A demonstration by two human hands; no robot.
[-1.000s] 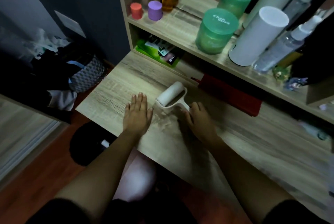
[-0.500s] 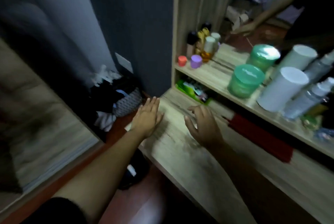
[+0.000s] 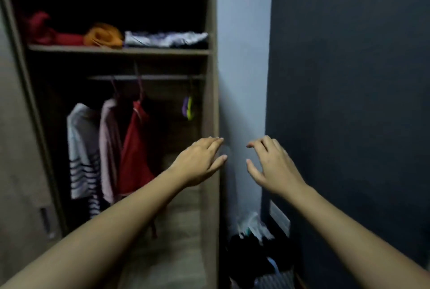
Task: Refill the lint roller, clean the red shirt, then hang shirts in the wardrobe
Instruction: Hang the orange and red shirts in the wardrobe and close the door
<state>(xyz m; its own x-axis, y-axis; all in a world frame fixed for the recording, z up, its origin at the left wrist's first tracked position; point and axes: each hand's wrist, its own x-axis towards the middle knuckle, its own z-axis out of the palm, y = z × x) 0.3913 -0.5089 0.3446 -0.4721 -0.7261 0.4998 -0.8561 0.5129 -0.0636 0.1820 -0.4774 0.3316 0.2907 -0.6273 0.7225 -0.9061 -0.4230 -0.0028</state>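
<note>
The open wardrobe (image 3: 210,107) fills the left half of the view. On its rail (image 3: 144,77) hang a striped white shirt (image 3: 81,149), a pale pink shirt (image 3: 109,146) and the red shirt (image 3: 135,149), side by side. My left hand (image 3: 200,160) is raised in front of the wardrobe's right side panel, fingers straight, holding nothing. My right hand (image 3: 270,163) hovers before the pale wall, fingers loosely spread and empty. The lint roller is out of view.
Folded red, orange and patterned clothes lie on the upper shelf (image 3: 118,51). A purple and yellow hanger (image 3: 188,108) hangs at the rail's right end. A basket of dark clothes (image 3: 263,258) sits on the floor by the dark wall (image 3: 349,102).
My view has swung left from the desk and lint roller to the wardrobe. Both hands have lifted off the desk and now hang in the air, empty.
</note>
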